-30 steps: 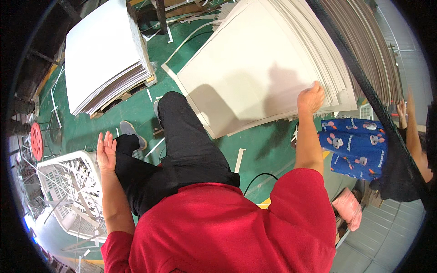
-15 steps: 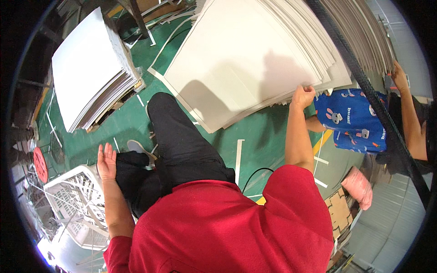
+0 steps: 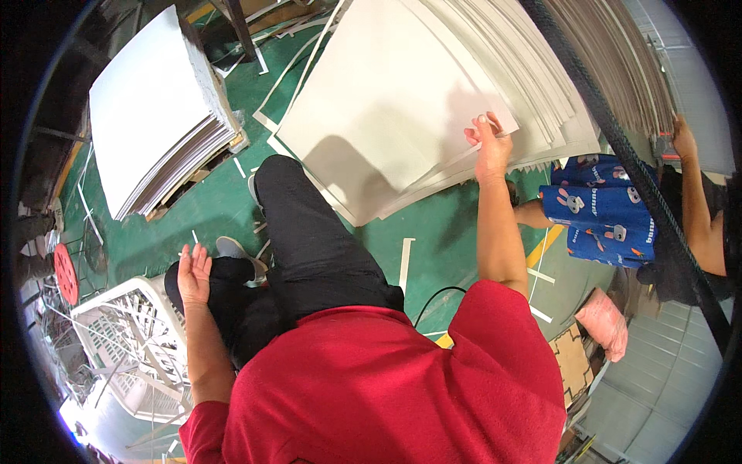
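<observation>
My right hand [image 3: 490, 151] is closed on the near right edge of the top pale cardboard sheet [image 3: 386, 100], its thumb uppermost. That edge is raised a little over the sheets beneath. The sheet lies on a wide stack of similar sheets [image 3: 568, 127] in front of me. A dark shadow falls across it. Out to the left, my left hand [image 3: 195, 277] is held over my dark trouser leg, fingers stretched out and holding nothing.
A second stack of white sheets [image 3: 154, 108] stands on a pallet at the left. White plastic chairs [image 3: 139, 329] are at lower left. At the right a person in a blue patterned apron [image 3: 599, 205] has a hand [image 3: 684, 139] at another stack. A dark braided strap [image 3: 610, 131] crosses the right side.
My right hand has moved up and slightly left, drawing the top sheet's corner inward over the stack. The left hand has shifted slightly right. The other person's hand has lowered slightly.
</observation>
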Available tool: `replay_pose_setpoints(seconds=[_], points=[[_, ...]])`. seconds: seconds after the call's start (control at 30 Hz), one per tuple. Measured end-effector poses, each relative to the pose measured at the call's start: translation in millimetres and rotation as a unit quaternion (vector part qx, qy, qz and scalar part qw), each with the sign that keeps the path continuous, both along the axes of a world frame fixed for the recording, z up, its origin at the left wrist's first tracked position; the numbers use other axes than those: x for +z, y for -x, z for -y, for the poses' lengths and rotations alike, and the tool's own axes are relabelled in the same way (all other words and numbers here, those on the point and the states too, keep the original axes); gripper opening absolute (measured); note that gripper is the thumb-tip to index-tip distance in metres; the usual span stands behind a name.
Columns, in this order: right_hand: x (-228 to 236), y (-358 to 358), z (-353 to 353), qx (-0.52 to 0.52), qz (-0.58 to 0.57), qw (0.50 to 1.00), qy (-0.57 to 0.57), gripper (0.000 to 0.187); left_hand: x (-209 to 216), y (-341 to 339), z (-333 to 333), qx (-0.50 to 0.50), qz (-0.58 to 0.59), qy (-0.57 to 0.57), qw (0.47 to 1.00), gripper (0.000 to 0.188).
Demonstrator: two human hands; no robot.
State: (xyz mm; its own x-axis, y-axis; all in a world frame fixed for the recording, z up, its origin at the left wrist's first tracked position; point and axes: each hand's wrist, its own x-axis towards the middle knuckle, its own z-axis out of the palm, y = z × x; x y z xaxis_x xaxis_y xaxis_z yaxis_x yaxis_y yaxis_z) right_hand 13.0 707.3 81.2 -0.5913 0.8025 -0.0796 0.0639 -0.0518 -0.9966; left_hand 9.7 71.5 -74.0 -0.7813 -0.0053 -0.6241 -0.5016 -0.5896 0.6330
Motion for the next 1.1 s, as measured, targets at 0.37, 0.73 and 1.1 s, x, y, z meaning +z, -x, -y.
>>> replay_pose_setpoints(seconds=[0.37, 0.73, 1.1], points=[[-8.8, -46.8, 196.6, 0.530, 0.086, 0.751, -0.383, 0.032, 127.6, 33.8, -155.5, -0.221, -0.140, -0.008, 0.965, 0.066], [24.7, 5.1, 112.0, 0.506, 0.244, 0.765, -0.315, 0.054, 148.7, 27.8, -203.4, -0.160, -0.055, -0.099, 0.981, 0.035], [29.3, 64.5, -28.6, 0.047, 0.448, 0.658, -0.604, 0.034, 127.1, -11.3, -170.5, -0.140, -0.014, -0.091, 0.986, 0.032]])
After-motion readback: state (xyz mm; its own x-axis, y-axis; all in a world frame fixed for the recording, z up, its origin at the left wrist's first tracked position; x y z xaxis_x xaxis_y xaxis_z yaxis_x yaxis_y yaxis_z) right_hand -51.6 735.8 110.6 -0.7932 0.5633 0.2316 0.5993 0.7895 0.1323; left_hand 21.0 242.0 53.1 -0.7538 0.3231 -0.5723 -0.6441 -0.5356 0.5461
